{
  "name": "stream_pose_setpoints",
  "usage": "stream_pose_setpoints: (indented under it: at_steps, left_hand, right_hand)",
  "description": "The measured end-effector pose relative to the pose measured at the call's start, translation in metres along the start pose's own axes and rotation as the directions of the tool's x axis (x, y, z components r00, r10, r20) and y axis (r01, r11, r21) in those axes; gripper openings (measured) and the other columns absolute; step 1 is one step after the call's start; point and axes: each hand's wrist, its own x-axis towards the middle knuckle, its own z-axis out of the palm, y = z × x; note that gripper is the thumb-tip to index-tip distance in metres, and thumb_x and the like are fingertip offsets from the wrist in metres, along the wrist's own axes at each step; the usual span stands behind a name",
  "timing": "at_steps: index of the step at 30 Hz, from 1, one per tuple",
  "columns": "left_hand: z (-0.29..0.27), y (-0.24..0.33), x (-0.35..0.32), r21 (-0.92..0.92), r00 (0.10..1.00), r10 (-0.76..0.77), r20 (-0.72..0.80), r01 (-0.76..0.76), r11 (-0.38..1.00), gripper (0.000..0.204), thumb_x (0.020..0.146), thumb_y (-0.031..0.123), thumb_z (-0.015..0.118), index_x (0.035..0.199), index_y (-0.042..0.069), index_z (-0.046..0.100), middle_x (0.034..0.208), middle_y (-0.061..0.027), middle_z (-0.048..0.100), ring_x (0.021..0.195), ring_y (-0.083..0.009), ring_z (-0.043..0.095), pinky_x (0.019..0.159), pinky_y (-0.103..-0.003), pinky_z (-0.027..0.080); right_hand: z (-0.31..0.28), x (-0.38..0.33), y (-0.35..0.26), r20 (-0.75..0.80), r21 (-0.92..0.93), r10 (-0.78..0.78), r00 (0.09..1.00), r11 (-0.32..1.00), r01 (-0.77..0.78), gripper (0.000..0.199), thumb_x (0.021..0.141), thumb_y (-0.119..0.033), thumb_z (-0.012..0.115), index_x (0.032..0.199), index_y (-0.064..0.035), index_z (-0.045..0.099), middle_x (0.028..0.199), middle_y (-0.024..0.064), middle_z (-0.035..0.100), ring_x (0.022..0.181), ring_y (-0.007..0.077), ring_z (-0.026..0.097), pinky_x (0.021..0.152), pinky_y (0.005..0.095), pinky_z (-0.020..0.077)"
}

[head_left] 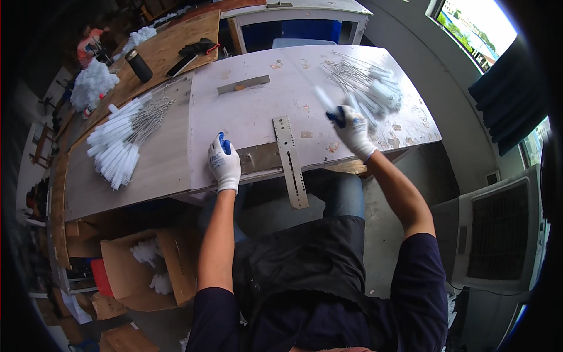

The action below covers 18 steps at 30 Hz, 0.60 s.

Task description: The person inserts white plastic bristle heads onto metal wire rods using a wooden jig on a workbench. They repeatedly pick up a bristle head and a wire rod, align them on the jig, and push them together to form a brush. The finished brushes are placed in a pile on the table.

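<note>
Brush (323, 98) is gripped by curled right fingers (337, 115).

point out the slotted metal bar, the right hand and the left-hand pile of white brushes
slotted metal bar (285, 151): head view, on its flat face near mid-length
right hand (354, 130): head view, on its back
left-hand pile of white brushes (122, 132): head view, on the white bristles

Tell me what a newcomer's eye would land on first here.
Probably the left pile and right pile of white wire-stemmed brushes, at opposite ends of the table. Next, the white-gloved right hand gripping a blurred brush beside the right pile. Then the perforated metal strip jutting past the table's near edge in the middle.
</note>
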Motion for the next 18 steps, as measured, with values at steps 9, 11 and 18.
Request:
stream_pose_setpoints:
  at_steps: [9, 11, 18]
  left_hand:
    - [0.004, 0.006, 0.004, 0.043, 0.997, 0.07, -0.019, -0.069, 0.997, 0.027, 0.092, 0.02, 0.061, 0.116, 0.008, 0.065, 0.098, -0.0158, 0.068, 0.093, -0.0343, 0.064, 0.083, -0.048, 0.051]
    - [-0.004, 0.007, 0.006, 0.08, 0.999, 0.044, -0.004, -0.044, 0.996, 0.025, 0.092, 0.02, 0.061, 0.115, 0.009, 0.065, 0.098, -0.0154, 0.068, 0.092, -0.0342, 0.064, 0.082, -0.048, 0.052]
    - [-0.012, -0.009, 0.003, -0.064, 1.0, -0.004, -0.02, 0.002, 0.998, 0.027, 0.091, 0.02, 0.064, 0.116, 0.009, 0.066, 0.104, -0.0151, 0.069, 0.098, -0.0354, 0.064, 0.088, -0.048, 0.052]
  right_hand:
    - [-0.031, 0.021, 0.117, -0.091, -0.433, 0.087, 0.992, 0.894, -0.119, 0.057, 0.085, -0.034, 0.075, 0.131, -0.0031, 0.059, 0.128, 0.0215, 0.061, 0.115, 0.0415, 0.059, 0.098, 0.0512, 0.0465]
    - [-0.006, 0.017, 0.066, -0.042, -0.279, -0.066, 0.997, 0.959, 0.052, 0.062, 0.084, -0.033, 0.078, 0.133, -0.0031, 0.057, 0.136, 0.0225, 0.057, 0.12, 0.0417, 0.057, 0.099, 0.0511, 0.0465]
    - [0.049, -0.002, -0.164, 0.376, 0.335, -0.421, 0.825, 0.892, 0.303, 0.077, 0.079, -0.03, 0.081, 0.144, -0.0035, 0.047, 0.149, 0.0222, 0.045, 0.139, 0.0412, 0.041, 0.117, 0.0507, 0.031]
